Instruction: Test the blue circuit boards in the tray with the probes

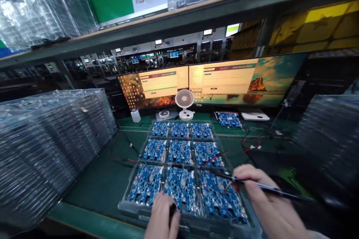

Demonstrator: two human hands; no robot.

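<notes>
A clear plastic tray (134, 211) holds several blue circuit boards (180, 152) in compartments, in rows of three. My right hand (260, 190) grips a slim black pen-shaped tool (269, 187), its tip pointing left over the near right board (221, 198). A short yellow wire (228, 185) shows on that board, and a small red light glows there. At the tray's front edge, my left hand (162, 214) has its fingers curled, close to the near left board (147, 185) and near middle board (181, 188). Something dark shows by its thumb, too unclear to name.
Stacks of clear trays stand at left (56, 149) and right. Red and black leads (131, 160) reach the boards from both sides. Behind are a white fan (185, 102), two monitors (224, 86), a white bottle (135, 115), a tape roll (164, 114) and another board (230, 119).
</notes>
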